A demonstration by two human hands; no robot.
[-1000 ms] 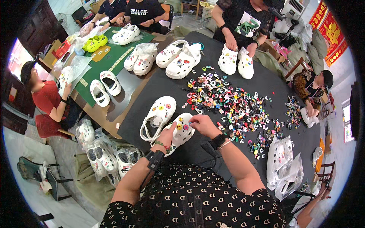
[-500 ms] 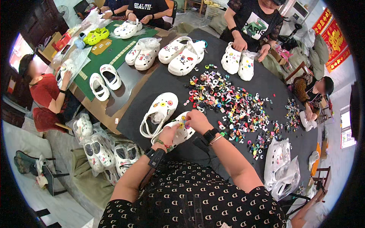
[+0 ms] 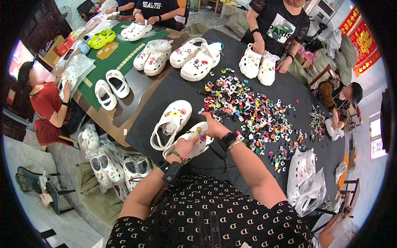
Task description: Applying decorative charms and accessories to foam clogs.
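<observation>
One white clog (image 3: 202, 145), left of the charm pile (image 3: 252, 111), sits gripped between the left hand (image 3: 185, 147) and the right hand (image 3: 212, 127); whether any fingertips pinch a charm, I can't tell. It already wears several charms, but some holes look bare. One decorated clog (image 3: 178, 118) rests farther left of the pile; two decorated pairs (image 3: 200, 66) stand beyond it.
</observation>
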